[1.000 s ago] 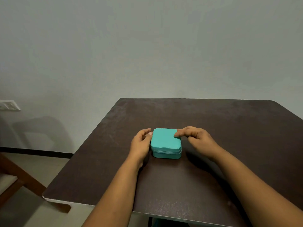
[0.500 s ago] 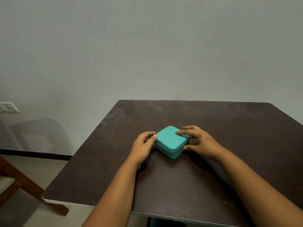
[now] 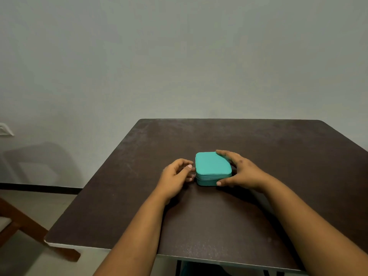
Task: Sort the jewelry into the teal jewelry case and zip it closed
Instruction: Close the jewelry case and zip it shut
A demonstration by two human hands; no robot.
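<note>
The teal jewelry case (image 3: 211,168) lies closed on the dark table (image 3: 219,216), with its zipper line facing me. My right hand (image 3: 243,172) holds the case from the right: its fingers lie over the lid's far right corner and its thumb presses the front side. My left hand (image 3: 175,176) sits at the case's left end with its fingers curled. Its fingertips are right at the small zipper pull (image 3: 194,177), but whether they pinch it is unclear. No loose jewelry shows on the table.
A wooden chair (image 3: 18,226) stands on the floor to the left of the table. A plain wall runs behind the table's far edge, with a switch plate (image 3: 5,129) at the far left.
The case has turned on the table from a diagonal pose to square, bringing its zipper pull round to my left hand. My right hand shifted its hold onto the right side and front.
</note>
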